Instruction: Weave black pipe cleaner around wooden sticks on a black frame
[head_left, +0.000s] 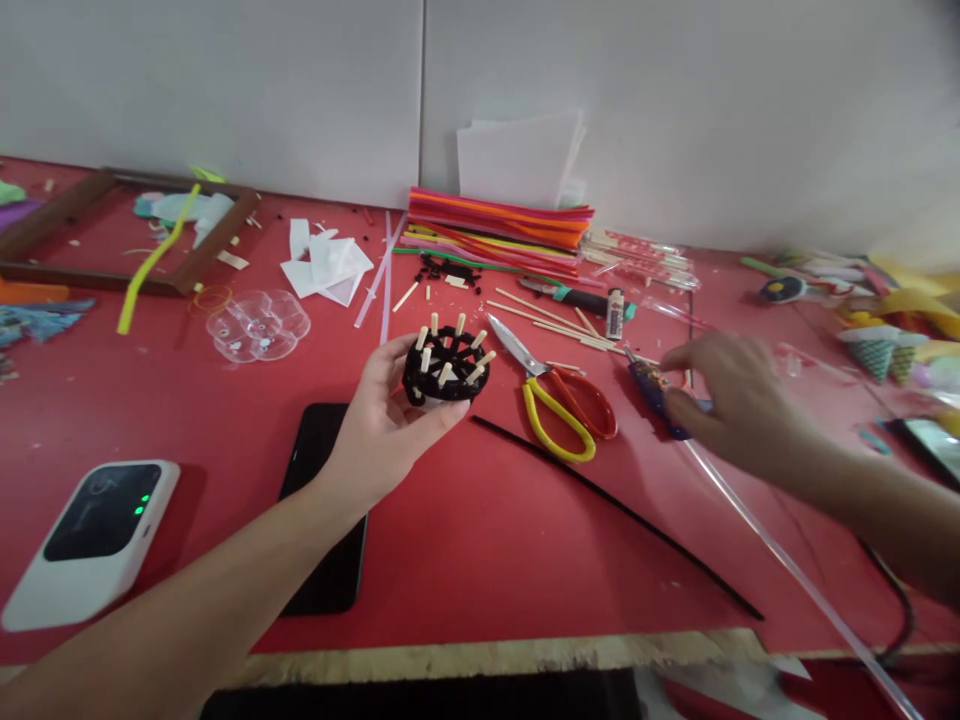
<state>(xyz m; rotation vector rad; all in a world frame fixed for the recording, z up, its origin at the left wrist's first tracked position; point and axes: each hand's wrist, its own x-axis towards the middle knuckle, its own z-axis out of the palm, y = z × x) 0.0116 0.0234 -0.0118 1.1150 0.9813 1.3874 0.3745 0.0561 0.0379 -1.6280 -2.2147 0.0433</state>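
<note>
My left hand [379, 425] is closed around a small round basket [445, 368] woven of black pipe cleaner with several short wooden sticks poking up from it. It holds the basket a little above the red table [465, 540]. My right hand [731, 400] reaches over a dark blue glue gun [654, 390] lying on the table, thumb and fingers pinching around its body. Yellow-and-red handled scissors [559, 395] lie between the two hands. A long black pipe cleaner [615, 505] stretches diagonally across the table below the scissors.
A black phone [319, 500] lies under my left wrist, a white device [94, 535] with green lights at the left. A stack of coloured pipe cleaners [499, 228], wooden sticks [555, 325], white paper scraps [326, 265], a clear plastic piece [259, 325] and a wooden frame [124, 235] sit farther back.
</note>
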